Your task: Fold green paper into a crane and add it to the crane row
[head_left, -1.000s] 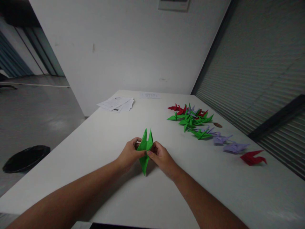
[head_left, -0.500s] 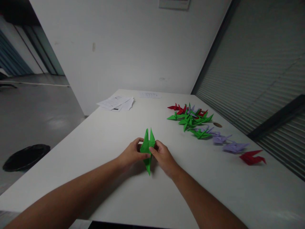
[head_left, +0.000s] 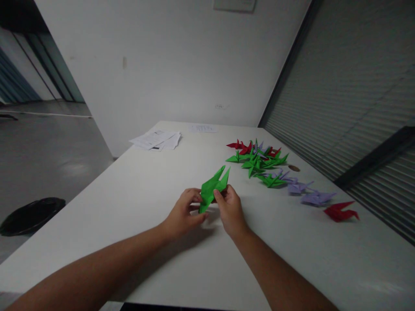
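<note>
A green origami paper [head_left: 210,188], folded with two long points up and to the right and a narrower lower end, is held tilted just above the table. My right hand [head_left: 231,211] pinches its right side, thumb on the front face and fingers behind. At the paper's left edge is my left hand [head_left: 183,214], its fingers touching or nearly touching it. The left thumb stands apart from those fingers, below the paper's lower end. Exact contact at the left fingertips cannot be made out.
On the right of the white table [head_left: 145,259] lies a group of folded cranes in green [head_left: 256,163], purple [head_left: 317,198] and red [head_left: 339,211]. Printed sheets [head_left: 155,140] lie at the back left. A black-lined bin [head_left: 32,214] stands on the floor at left.
The green paper has turned so its two points lean right instead of straight up. My left thumb has come off its front, while my right hand keeps its pinch.
</note>
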A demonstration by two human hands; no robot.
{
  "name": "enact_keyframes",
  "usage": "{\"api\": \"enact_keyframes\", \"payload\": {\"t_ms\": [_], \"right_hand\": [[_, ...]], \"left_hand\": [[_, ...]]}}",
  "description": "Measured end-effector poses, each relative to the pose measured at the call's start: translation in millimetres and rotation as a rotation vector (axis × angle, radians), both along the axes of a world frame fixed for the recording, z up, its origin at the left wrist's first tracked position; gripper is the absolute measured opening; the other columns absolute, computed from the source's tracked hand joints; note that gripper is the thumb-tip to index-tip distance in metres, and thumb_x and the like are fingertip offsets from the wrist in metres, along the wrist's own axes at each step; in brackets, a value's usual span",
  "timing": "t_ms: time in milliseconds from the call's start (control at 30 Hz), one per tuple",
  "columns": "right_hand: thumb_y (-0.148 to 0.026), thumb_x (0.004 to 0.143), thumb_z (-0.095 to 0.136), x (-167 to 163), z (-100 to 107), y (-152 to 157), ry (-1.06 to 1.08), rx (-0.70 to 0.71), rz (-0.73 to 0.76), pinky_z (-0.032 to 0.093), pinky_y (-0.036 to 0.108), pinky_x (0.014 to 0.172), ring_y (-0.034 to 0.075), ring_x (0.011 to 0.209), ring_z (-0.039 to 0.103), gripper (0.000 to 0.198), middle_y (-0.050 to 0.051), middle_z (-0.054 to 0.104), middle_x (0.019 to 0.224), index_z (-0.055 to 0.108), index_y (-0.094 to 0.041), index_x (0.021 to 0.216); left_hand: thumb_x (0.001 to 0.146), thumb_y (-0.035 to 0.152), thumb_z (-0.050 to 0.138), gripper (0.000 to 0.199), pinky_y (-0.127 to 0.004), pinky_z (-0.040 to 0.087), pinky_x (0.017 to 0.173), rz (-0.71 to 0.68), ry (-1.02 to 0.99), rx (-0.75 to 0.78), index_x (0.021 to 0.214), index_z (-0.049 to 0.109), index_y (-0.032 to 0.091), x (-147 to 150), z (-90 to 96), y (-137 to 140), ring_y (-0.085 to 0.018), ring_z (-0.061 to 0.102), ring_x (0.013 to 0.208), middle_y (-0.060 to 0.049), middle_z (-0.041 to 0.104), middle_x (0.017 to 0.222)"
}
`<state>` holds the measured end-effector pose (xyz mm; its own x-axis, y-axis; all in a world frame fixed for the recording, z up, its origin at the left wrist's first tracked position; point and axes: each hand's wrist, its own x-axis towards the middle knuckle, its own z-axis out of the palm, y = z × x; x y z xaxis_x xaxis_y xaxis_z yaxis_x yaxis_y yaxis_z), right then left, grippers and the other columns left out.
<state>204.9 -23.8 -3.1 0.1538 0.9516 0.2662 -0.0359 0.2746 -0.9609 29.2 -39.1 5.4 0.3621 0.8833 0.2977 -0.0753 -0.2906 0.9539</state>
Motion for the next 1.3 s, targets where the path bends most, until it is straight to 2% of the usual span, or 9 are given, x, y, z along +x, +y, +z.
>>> {"api": "enact_keyframes", "payload": {"t_ms": [67, 167, 267, 367, 667, 833, 1067, 1167, 1300], "right_hand": [[-0.053, 0.087, 0.072, -2.0, 2.7, -2.1, 0.035, -0.008, 0.003, 0.061, 0.036, 0.068, 0.022, 0.078, 0.069, 0.035, 0.004, 0.069, 0.086, 0.056, -0.023, 0.095], [-0.053, 0.085, 0.074, -6.2, 5.7, -6.1, 0.062, -0.034, 0.021, 0.063, 0.037, 0.065, 0.022, 0.077, 0.069, 0.035, 0.003, 0.068, 0.085, 0.056, -0.023, 0.094], [-0.051, 0.085, 0.075, -9.2, 8.0, -9.5, 0.101, -0.035, 0.036, 0.065, 0.040, 0.071, 0.023, 0.081, 0.069, 0.035, 0.003, 0.068, 0.086, 0.056, -0.024, 0.095], [-0.049, 0.084, 0.077, -10.3, 9.8, -11.2, 0.148, -0.030, 0.049, 0.065, 0.041, 0.074, 0.024, 0.084, 0.071, 0.035, 0.004, 0.069, 0.089, 0.057, -0.024, 0.098], [-0.045, 0.086, 0.078, -10.7, 6.5, -11.0, 0.220, 0.002, 0.062, 0.065, 0.037, 0.073, 0.020, 0.081, 0.069, 0.033, 0.001, 0.069, 0.086, 0.060, -0.023, 0.102], [-0.044, 0.087, 0.077, -10.8, 7.1, -11.0, 0.221, 0.022, 0.052, 0.064, 0.034, 0.068, 0.020, 0.077, 0.069, 0.029, 0.001, 0.069, 0.086, 0.060, -0.022, 0.098], [-0.045, 0.087, 0.077, -6.7, 3.0, -7.2, 0.153, 0.038, -0.003, 0.062, 0.033, 0.063, 0.019, 0.072, 0.069, 0.030, 0.001, 0.069, 0.084, 0.061, -0.021, 0.096], [-0.046, 0.088, 0.076, -6.0, 1.8, -6.5, 0.145, 0.032, -0.007, 0.062, 0.033, 0.063, 0.020, 0.072, 0.069, 0.030, 0.002, 0.069, 0.084, 0.061, -0.021, 0.095], [-0.047, 0.087, 0.076, -6.1, 2.6, -7.1, 0.136, 0.022, -0.014, 0.061, 0.033, 0.063, 0.019, 0.071, 0.068, 0.031, 0.001, 0.069, 0.083, 0.060, -0.022, 0.093]], "left_hand": [[0.076, 0.013, 0.077, 0.034, -0.038, 0.058, 0.092, 0.047, 0.078, 0.107, 0.104, 0.063, 0.023, 2.1, 2.4, -1.4, -0.025, 0.061, 0.115, -0.010, 0.053, 0.129], [0.077, 0.011, 0.074, 0.038, -0.037, 0.059, 0.089, 0.094, 0.128, 0.163, 0.112, 0.069, 0.025, 4.3, 4.8, -2.0, -0.025, 0.063, 0.114, -0.011, 0.058, 0.129], [0.080, 0.013, 0.073, 0.030, -0.036, 0.058, 0.086, 0.152, 0.162, 0.204, 0.107, 0.076, 0.025, 4.0, 6.5, -1.3, -0.025, 0.066, 0.108, -0.011, 0.066, 0.121], [0.083, 0.017, 0.073, 0.021, -0.037, 0.056, 0.089, 0.211, 0.177, 0.253, 0.101, 0.080, 0.025, 2.3, 7.9, -0.3, -0.025, 0.067, 0.104, -0.010, 0.070, 0.114], [0.083, 0.018, 0.074, 0.016, -0.037, 0.055, 0.089, 0.164, 0.066, 0.326, 0.094, 0.081, 0.025, 1.0, -5.0, 5.8, -0.024, 0.068, 0.102, -0.009, 0.071, 0.110], [0.081, 0.020, 0.078, 0.003, -0.032, 0.054, 0.080, 0.143, 0.025, 0.194, 0.079, 0.076, 0.020, -0.6, -5.3, 6.3, -0.020, 0.068, 0.091, -0.008, 0.073, 0.098], [0.070, 0.027, 0.087, 0.021, -0.025, 0.045, 0.061, 0.107, -0.078, -0.202, 0.068, 0.069, 0.016, 2.0, -7.1, 8.3, -0.014, 0.060, 0.066, -0.002, 0.068, 0.073], [0.063, 0.025, 0.091, 0.033, -0.022, 0.041, 0.056, 0.119, -0.122, -0.263, 0.067, 0.060, 0.016, 4.1, -4.6, 8.3, -0.011, 0.056, 0.059, 0.003, 0.061, 0.064], [0.056, 0.018, 0.093, 0.047, -0.019, 0.041, 0.054, 0.116, -0.194, -0.292, 0.075, 0.050, 0.019, 6.1, -0.9, 7.8, -0.009, 0.055, 0.058, 0.007, 0.059, 0.065]]}}
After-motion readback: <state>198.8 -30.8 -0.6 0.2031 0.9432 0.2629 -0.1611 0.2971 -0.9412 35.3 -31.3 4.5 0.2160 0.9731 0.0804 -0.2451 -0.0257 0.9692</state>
